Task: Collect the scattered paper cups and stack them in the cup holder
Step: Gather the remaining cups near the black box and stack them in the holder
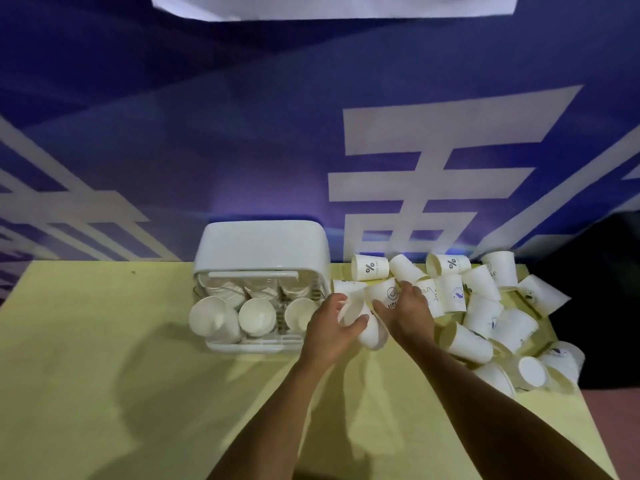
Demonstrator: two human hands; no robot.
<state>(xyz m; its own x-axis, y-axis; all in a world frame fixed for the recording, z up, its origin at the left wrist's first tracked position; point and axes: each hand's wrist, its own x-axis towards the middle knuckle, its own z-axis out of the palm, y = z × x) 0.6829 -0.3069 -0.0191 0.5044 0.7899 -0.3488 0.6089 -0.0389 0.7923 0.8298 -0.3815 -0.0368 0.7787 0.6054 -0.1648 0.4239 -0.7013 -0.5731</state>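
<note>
**Table**: yellow top that carries every item listed.

**Cup holder**: white box with a closed lid and an open front rack, at the back edge near the middle. Nested cups lie inside in three rows, mouths facing forward.

**Loose cups**: white paper, some printed. They are heaped toward the back right corner, most on their sides and touching one another.

**Left hand**: just right of the holder. Fingers and thumb are curled round a tipped cup.

**Right hand**: just beside the left. Thumb and fingers are clamped on a smiley cup at the heap's left fringe.

**Banner**: blue with white characters, behind the back edge.
</note>
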